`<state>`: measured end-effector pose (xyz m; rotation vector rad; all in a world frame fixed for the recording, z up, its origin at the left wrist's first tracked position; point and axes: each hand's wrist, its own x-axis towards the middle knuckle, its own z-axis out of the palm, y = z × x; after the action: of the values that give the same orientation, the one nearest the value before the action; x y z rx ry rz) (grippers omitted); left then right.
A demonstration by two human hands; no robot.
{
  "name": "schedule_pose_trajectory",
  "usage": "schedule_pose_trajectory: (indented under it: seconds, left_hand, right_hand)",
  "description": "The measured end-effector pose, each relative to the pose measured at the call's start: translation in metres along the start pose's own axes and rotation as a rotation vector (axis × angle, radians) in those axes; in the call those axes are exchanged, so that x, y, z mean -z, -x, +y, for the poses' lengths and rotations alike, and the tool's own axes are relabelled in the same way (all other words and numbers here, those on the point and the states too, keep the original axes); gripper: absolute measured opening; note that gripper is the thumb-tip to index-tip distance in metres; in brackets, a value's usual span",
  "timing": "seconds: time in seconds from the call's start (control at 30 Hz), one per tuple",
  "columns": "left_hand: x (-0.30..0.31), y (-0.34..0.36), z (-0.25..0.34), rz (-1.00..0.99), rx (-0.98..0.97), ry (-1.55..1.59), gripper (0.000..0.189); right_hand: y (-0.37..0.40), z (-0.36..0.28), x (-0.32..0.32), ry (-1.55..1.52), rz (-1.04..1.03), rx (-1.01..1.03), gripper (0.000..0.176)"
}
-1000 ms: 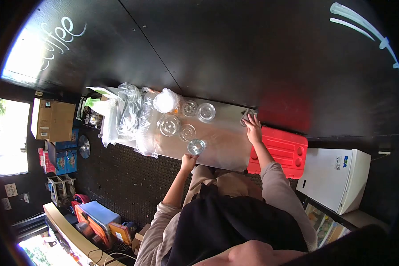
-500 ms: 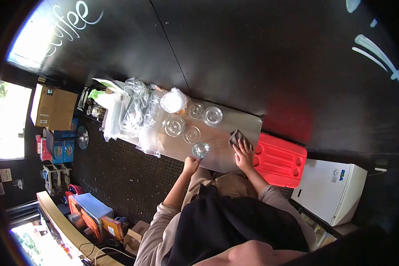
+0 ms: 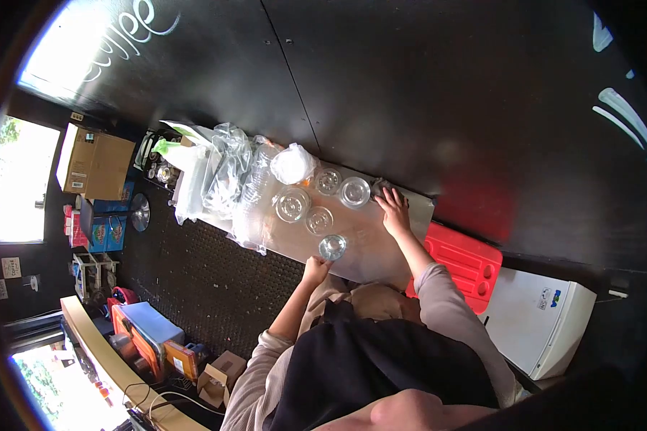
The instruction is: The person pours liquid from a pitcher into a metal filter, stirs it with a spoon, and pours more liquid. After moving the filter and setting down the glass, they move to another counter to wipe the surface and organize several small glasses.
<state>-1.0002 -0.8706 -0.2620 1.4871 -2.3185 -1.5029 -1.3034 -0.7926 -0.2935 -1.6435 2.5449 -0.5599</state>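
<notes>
My left hand (image 3: 315,271) is closed at the near edge of the metal table (image 3: 370,248), its fingers gripping the side of a clear glass (image 3: 332,248). Beyond it are several more clear glass vessels, among them a wide one (image 3: 292,205), a smaller one (image 3: 319,220) and one close to the wall (image 3: 354,192). My right hand (image 3: 393,212) reaches to the table's back edge and presses a dark cloth (image 3: 381,187) under its fingertips. Part of the cloth is hidden by those fingers.
Clear plastic bags and stacked plastic cups (image 3: 251,190) crowd the table's left end, beside a white wrapped bundle (image 3: 292,164). A black wall (image 3: 424,93) rises behind. To the right are a red plastic panel (image 3: 461,262) and a white fridge (image 3: 532,312).
My right hand has slid the cloth away from me to the table's back edge by the wall. My left hand stays at the glass. The view has shifted slightly.
</notes>
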Motion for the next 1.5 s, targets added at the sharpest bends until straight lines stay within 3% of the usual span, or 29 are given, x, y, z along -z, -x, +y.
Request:
schedule_pose_trajectory:
  seconds: [0.27, 0.47, 0.63, 0.87, 0.93, 1.03, 1.17, 1.3, 1.37, 1.5]
  left_hand:
    - [-0.001, -0.001, 0.000, 0.007, -0.005, 0.020, 0.038]
    - [-0.016, -0.014, -0.031, -0.017, 0.064, 0.107, 0.038]
    - [-0.025, -0.022, -0.049, -0.013, 0.055, 0.197, 0.039]
    - [-0.023, -0.016, -0.042, -0.036, 0.069, 0.280, 0.041]
    - [-0.010, -0.001, -0.012, 0.011, 0.067, 0.198, 0.041]
    - [-0.025, -0.003, -0.042, 0.031, 0.051, 0.303, 0.038]
    - [-0.029, 0.013, -0.066, 0.103, -0.027, 0.294, 0.035]
    - [-0.002, 0.043, -0.036, 0.065, 0.066, 0.124, 0.032]
    - [0.004, 0.049, -0.035, 0.082, 0.058, 0.125, 0.031]
    - [0.013, 0.056, -0.034, 0.117, 0.090, 0.197, 0.028]
  right_hand:
    - [0.026, 0.037, 0.002, -0.010, 0.096, 0.029, 0.048]
    - [0.073, 0.058, 0.002, 0.100, 0.318, -0.145, 0.048]
    - [0.091, 0.019, 0.010, 0.153, 0.153, -0.420, 0.053]
    - [0.141, -0.047, 0.004, 0.002, 0.044, -0.161, 0.050]
    - [0.152, -0.057, 0.001, -0.096, -0.040, 0.076, 0.049]
    - [0.151, -0.060, -0.008, -0.152, -0.025, 0.169, 0.047]
    - [0.120, -0.066, -0.011, -0.137, -0.052, 0.218, 0.043]
    - [0.070, -0.087, -0.021, -0.203, -0.066, 0.165, 0.043]
    - [0.050, -0.099, -0.026, -0.196, -0.027, 0.046, 0.044]
    - [0.050, -0.110, -0.038, -0.206, -0.015, 0.088, 0.044]
